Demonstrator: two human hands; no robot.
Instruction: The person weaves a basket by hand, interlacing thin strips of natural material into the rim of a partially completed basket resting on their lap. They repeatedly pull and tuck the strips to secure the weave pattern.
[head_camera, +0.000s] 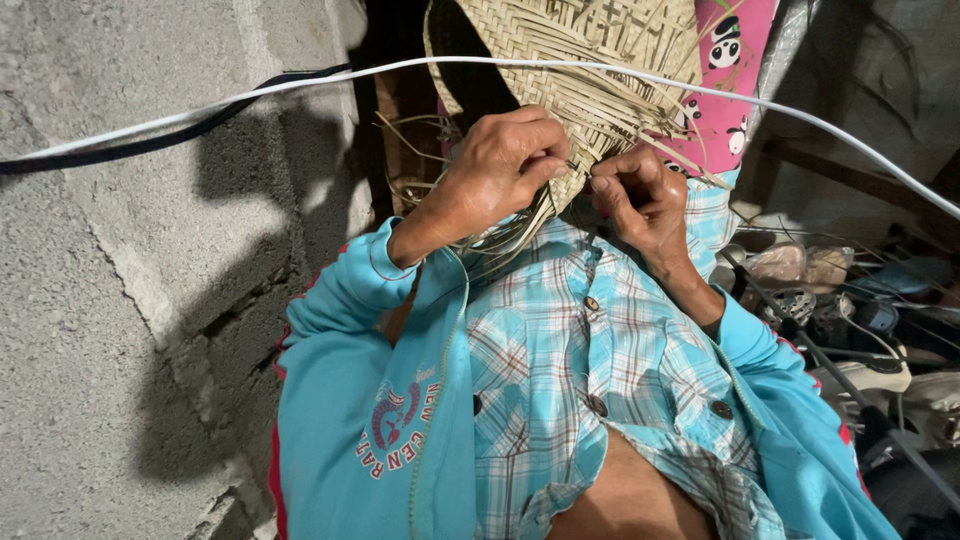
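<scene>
Head view: woven mat (590, 60), top cut off by frame edge. Left hand (505, 160) closed, pinching loose strips (505, 240) at mat's lower edge. Right hand (640, 195) curled shut just beside, fingertips hidden; its hold cannot be confirmed. White cable (300, 85) crosses the mat.

A half-finished woven palm-leaf basket (585, 60), pale straw in colour, is held up in front of the person's chest, its flat strips crossing in a close diagonal plait over the upper part. Toward its lower edge the weave breaks off into loose, unwoven strips (500, 235) that fan out and trail down in thin curling ends. The lower edge is pinched on both sides by the hands, left (505, 165) and right (640, 195), fingers closed on the strips.
</scene>
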